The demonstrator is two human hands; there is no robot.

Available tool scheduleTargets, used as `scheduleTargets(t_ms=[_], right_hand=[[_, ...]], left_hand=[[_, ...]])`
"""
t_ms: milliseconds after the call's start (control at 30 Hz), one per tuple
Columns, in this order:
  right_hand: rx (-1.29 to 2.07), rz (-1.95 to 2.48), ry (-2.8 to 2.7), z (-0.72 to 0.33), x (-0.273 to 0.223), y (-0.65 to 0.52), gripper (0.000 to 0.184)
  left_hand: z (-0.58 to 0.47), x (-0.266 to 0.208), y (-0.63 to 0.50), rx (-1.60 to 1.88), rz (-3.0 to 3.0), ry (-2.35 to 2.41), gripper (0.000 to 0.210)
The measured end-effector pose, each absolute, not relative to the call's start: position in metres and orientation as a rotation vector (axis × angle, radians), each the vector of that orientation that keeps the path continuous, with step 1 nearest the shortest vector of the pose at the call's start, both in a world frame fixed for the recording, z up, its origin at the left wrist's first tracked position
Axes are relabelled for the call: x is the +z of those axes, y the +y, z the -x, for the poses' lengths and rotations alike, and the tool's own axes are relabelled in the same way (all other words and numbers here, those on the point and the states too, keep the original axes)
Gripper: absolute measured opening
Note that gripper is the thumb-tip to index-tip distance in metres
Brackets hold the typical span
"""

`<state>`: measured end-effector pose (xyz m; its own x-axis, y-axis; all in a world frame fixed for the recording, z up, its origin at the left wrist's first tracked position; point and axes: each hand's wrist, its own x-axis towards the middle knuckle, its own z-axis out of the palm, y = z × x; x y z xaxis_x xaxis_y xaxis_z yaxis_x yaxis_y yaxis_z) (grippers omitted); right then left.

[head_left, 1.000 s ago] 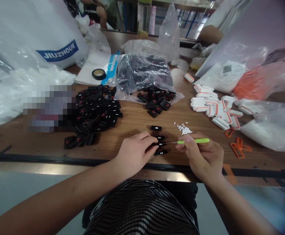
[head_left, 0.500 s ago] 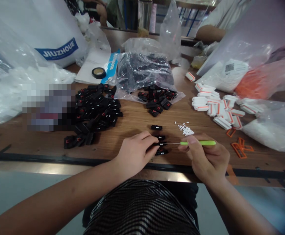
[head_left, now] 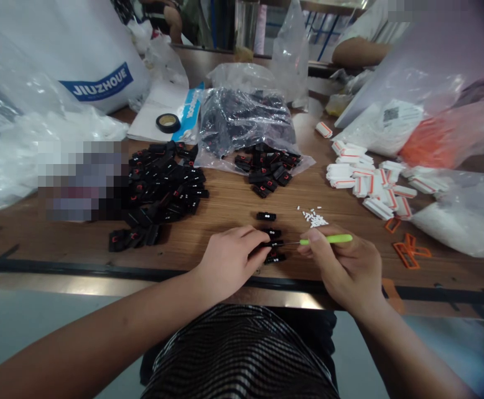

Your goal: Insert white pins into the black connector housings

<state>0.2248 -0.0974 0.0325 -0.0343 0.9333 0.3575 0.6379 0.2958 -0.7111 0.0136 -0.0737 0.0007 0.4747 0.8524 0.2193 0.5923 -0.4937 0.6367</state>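
Note:
Between its thumb and fingers my left hand (head_left: 231, 261) pinches a small black plastic part (head_left: 275, 243) with white dots on it, near the table's front edge. My right hand (head_left: 345, 266) grips a thin metal pick with a bright green handle (head_left: 336, 239). The pick's shaft points left and its tip is at the held part; whether it is inside cannot be made out. Similar black parts lie above the held one (head_left: 266, 216) and just below it (head_left: 278, 257). Beyond my right fingers is a little heap of tiny white pegs (head_left: 317, 220).
A big pile of black parts (head_left: 162, 183) lies left, and a clear bag of them (head_left: 245, 119) behind. White pieces with orange strips (head_left: 366, 183) and orange frames (head_left: 407, 252) are at right. A tape roll (head_left: 168, 123) rests on papers. Another person's arm (head_left: 360, 54) shows across the table.
My right hand has shifted left with the pick, bringing its handle closer to the black part. My left hand has stayed in place.

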Motion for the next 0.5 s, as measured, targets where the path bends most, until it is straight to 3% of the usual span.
scheduleTargets(t_ms=[500], right_hand=[[0.470,1.407,-1.596,-0.224,0.027,-0.101,0.023]], left_hand=[[-0.014,-0.001,-0.075,0.738,-2.265,1.186,0.014]])
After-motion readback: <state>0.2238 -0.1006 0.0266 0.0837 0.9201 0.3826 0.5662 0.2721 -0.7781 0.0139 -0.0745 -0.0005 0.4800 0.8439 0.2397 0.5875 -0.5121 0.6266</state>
